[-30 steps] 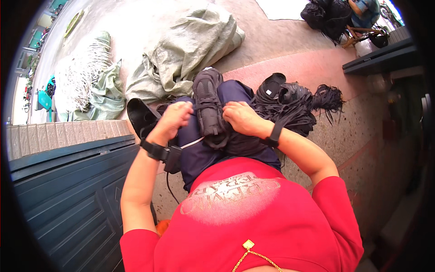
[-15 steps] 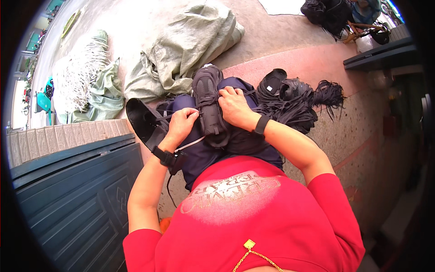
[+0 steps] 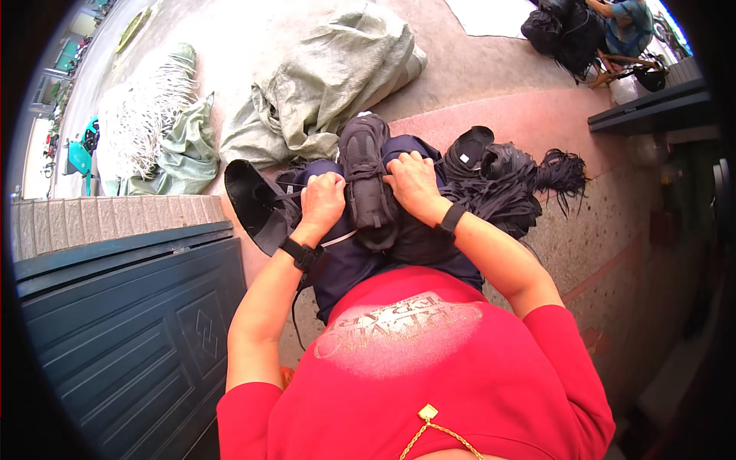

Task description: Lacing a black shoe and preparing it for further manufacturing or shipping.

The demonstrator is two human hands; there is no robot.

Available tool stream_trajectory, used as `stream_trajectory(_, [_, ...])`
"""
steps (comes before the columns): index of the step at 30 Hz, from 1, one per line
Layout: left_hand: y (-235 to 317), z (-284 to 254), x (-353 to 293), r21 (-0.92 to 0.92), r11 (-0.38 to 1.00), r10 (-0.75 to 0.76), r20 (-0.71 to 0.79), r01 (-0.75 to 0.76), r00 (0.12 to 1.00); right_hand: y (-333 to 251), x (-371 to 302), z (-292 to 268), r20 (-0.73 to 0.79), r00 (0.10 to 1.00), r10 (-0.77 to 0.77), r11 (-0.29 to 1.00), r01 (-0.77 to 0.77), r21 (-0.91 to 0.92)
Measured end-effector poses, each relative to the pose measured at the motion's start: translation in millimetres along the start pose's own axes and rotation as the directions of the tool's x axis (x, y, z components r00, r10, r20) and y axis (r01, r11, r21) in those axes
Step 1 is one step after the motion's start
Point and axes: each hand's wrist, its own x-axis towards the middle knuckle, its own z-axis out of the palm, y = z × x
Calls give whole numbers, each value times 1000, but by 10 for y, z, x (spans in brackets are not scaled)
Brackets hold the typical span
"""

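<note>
A dark grey lace-up shoe [image 3: 368, 201] lies across my lap, its toe pointing away from me. At its left side my left hand [image 3: 323, 201] is closed, knuckles up, on a thin dark shoelace that runs to the shoe. My right hand [image 3: 414, 182] is closed at the right side, fingertips against the lacing, seemingly on the lace; the fingers partly hide it. A pale strip [image 3: 340, 239] sticks out below my left hand. Left of my knees is a black, open shoe upper [image 3: 253, 201] with a lace trailing toward my left hand.
A heap of black uppers and laces [image 3: 502, 180] lies right of my knees. Ahead are a grey-green woven sack [image 3: 322, 84] and a bundle of white laces [image 3: 146, 123]. A blue door panel [image 3: 138, 330] stands at left. Far right, a person [image 3: 629, 27] sits by black bundles.
My left hand has turned from a fingertip pinch to a knuckles-up grip and moved slightly right and up. The whole view has shifted a little. The far person's arm now shows more.
</note>
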Motion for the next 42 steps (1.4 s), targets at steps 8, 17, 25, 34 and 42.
stream_trajectory(8, [37, 9, 27, 77, 993, 93, -79, -87, 993, -11, 26, -40, 78, 997, 4, 1000, -2, -31])
stream_trajectory(17, [243, -46, -164, 309, 940, 187, -103, -148, 977, -78, -52, -130, 165, 986, -17, 1000, 13, 24])
stream_trajectory(25, [183, -157, 129, 199, 949, 250, -12, -243, 968, -32, -42, 9, 141, 989, 51, 985, -73, 154])
stream_trajectory(34, [697, 46, 972, -245, 885, -107, 721, 396, 685, -152, -104, 94, -114, 993, 36, 955, -1, 298])
stream_trajectory(42, [694, -108, 1000, -346, 742, -158, 742, 574, 651, -184, 43, -70, 189, 962, -197, 976, 210, -50])
